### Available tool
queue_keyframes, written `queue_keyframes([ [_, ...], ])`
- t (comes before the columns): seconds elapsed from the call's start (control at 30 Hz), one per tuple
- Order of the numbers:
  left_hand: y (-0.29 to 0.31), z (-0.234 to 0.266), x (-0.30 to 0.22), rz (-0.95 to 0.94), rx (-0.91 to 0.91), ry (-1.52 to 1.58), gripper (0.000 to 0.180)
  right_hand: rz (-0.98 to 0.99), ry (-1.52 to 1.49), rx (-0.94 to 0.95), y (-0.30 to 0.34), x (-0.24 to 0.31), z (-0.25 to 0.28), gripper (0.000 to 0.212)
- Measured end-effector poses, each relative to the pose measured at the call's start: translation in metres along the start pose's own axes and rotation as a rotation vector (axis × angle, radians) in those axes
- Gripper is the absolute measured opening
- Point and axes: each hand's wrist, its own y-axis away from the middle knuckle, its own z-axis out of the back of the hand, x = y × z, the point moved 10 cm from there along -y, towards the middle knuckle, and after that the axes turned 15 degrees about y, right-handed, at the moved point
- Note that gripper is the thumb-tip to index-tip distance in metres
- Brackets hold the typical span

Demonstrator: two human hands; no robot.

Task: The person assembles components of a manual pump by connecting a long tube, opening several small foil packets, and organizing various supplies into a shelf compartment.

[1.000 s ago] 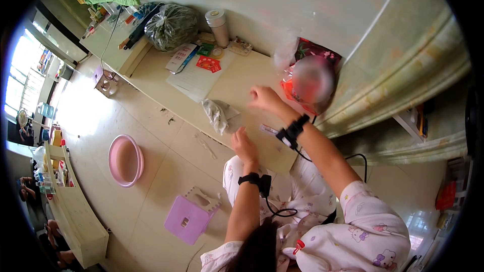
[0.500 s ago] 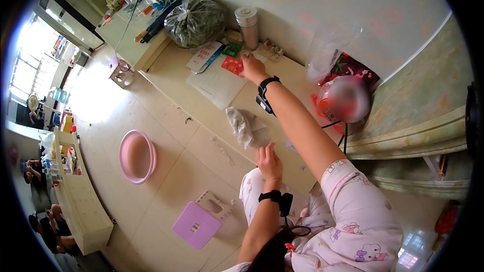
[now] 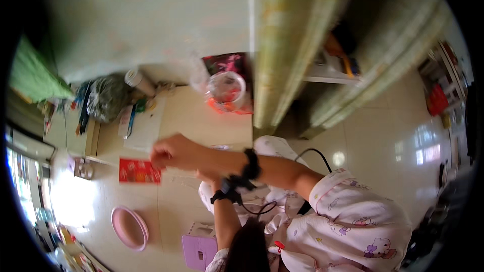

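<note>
My right hand [image 3: 169, 153] reaches across to the left above the table's front edge, its fingers closed on a flat red envelope [image 3: 140, 171] with gold and pale print. The envelope hangs out past the fingertips, over the floor side. My left hand [image 3: 205, 177] sits just under the right forearm, which covers most of it, so its fingers do not show. Black bands circle both wrists, and a cable loops by them. On the cream table [image 3: 184, 116] behind the hands lie a pale paper sheet [image 3: 143, 132] and a blue-edged leaflet [image 3: 130, 123].
A silver flask [image 3: 140, 81] and a stuffed plastic bag [image 3: 107, 98] stand by the wall. A clear tub [image 3: 226, 88] rests near a dark-pink package [image 3: 222, 62]. On the floor are a pink basin [image 3: 130, 227] and a purple stool [image 3: 199, 252]. A greenish curtain [image 3: 277, 45] hangs right.
My right hand has lifted the red envelope off the table and drawn it toward me. The view has turned to the right. The white cloth on the table no longer shows.
</note>
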Motion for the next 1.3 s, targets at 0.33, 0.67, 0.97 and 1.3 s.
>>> queue_keyframes([
  [0.33, 0.029, 0.064, -0.176, -0.331, -0.239, 0.539, 0.011, -0.305, 0.268, -0.98, 0.32, 0.021, 0.233, 0.027],
  [0.67, 0.106, 0.028, -0.416, -0.753, 0.124, 0.939, 0.009, -0.517, 1.414, -1.139, 0.281, 0.072, 0.375, 0.01],
  [0.97, 0.095, -0.002, -0.518, -0.834, 0.37, 0.956, 0.01, -0.711, 1.437, -0.83, 0.256, 0.027, 0.401, 0.016],
  [1.3, 0.08, 0.0, -0.454, -0.531, 0.36, 1.045, 0.013, -0.676, 1.582, -0.856, 0.251, 0.04, 0.41, 0.015],
])
